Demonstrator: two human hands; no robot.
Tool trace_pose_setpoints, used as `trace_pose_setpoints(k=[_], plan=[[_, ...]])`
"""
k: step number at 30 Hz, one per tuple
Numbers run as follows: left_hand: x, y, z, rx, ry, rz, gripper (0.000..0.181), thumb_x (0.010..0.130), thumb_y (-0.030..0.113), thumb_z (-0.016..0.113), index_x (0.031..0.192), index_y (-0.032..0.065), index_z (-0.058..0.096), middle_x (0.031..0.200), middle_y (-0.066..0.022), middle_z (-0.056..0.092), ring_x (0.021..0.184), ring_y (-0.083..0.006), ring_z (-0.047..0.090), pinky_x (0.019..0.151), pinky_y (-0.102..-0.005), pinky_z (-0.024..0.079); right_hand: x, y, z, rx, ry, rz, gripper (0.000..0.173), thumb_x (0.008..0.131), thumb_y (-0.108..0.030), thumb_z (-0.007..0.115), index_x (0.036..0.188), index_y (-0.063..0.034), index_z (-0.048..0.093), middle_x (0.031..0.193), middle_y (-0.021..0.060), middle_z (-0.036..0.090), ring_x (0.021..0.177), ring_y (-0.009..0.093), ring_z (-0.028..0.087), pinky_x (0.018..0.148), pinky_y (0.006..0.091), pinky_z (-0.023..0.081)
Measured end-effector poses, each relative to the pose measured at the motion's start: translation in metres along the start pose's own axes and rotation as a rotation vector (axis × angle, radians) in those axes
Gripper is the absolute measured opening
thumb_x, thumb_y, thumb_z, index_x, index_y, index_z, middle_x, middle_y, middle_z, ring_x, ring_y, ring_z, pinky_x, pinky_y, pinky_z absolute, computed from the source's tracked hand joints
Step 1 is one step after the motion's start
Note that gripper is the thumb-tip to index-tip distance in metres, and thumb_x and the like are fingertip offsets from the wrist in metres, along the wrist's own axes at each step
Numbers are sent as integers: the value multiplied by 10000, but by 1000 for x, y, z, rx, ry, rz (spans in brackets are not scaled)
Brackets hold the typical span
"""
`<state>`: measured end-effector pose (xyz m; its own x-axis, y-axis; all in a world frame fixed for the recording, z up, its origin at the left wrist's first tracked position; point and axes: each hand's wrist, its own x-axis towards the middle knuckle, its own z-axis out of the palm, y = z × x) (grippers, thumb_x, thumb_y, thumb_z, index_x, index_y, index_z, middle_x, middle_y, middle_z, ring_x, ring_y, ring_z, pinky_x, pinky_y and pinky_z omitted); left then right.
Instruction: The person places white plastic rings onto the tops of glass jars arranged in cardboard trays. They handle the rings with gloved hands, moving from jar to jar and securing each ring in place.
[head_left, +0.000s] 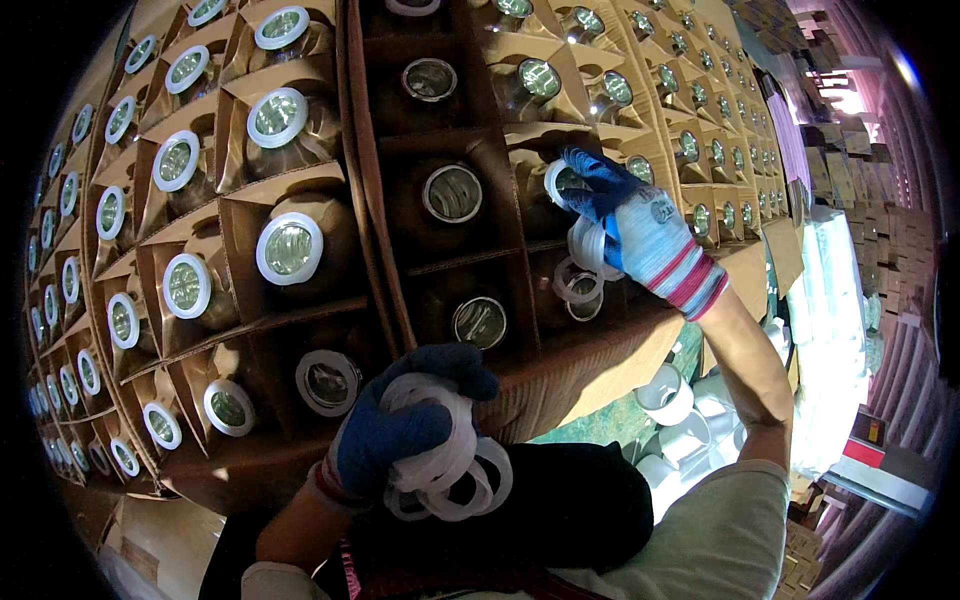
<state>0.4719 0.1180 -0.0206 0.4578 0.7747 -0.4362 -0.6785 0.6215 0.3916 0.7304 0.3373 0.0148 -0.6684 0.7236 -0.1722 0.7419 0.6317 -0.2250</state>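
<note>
My left hand (365, 444), in a blue-coated knit glove, grips a bunch of translucent white plastic rings (452, 459) near the front of the cardboard boxes. My right hand (651, 229), gloved alike, holds several rings (586, 241) against its palm. Its fingers touch another white ring (553, 184) at the mouth of a glass jar, partly hidden by the glove. One ring (577, 283) hangs below that hand, over a jar mouth in the front cell. Bare-rimmed glass jars (452, 193) stand in the divided cardboard box (592, 367) before me.
At left, another divided box (300, 300) holds jars with white rings (289, 249) around their mouths. More boxed jars (701, 219) without white rings extend to the right. White cylindrical pieces (665, 395) lie low at right. Stacked cartons (881, 247) stand farther off.
</note>
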Motion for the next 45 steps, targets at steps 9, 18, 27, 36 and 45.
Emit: trace_pose_setpoints(k=[9,18,27,36,45], plan=[[5,2,4,-17,-28,23,747,722,327,739,1345,15,469,1218,-182,594,939,-238,575,855,-359,477,7,-8,-9,137,-12,52,381,871,-192,609,1240,-106,572,1053,222,647,938,412,625,831,466,507],[5,4,-6,-1,-3,14,714,743,335,739,1346,49,486,1250,-178,581,1143,-295,576,916,-427,523,-12,-5,24,-38,301,-35,375,794,-206,685,1161,-134,658,1324,152,549,1151,332,573,941,416,491],[9,7,-4,-38,-22,-27,719,726,329,748,1341,59,491,1246,-173,581,1162,-293,563,917,-431,526,-4,-21,24,-239,216,-15,386,823,-181,573,1198,-93,592,1208,180,592,1081,366,590,833,456,528],[13,2,-8,-37,-19,-7,728,737,330,763,1349,59,478,1260,-175,572,1159,-298,567,921,-424,529,9,-27,5,5,135,98,405,780,-69,616,1184,-77,634,1266,185,578,1175,380,542,994,411,457],[9,7,-4,-16,-49,-10,719,751,313,755,1359,58,467,1261,-167,573,1163,-297,566,940,-433,517,36,-53,-22,-44,-207,491,440,759,-16,623,1176,-148,663,1222,170,603,1063,346,607,912,369,497]])
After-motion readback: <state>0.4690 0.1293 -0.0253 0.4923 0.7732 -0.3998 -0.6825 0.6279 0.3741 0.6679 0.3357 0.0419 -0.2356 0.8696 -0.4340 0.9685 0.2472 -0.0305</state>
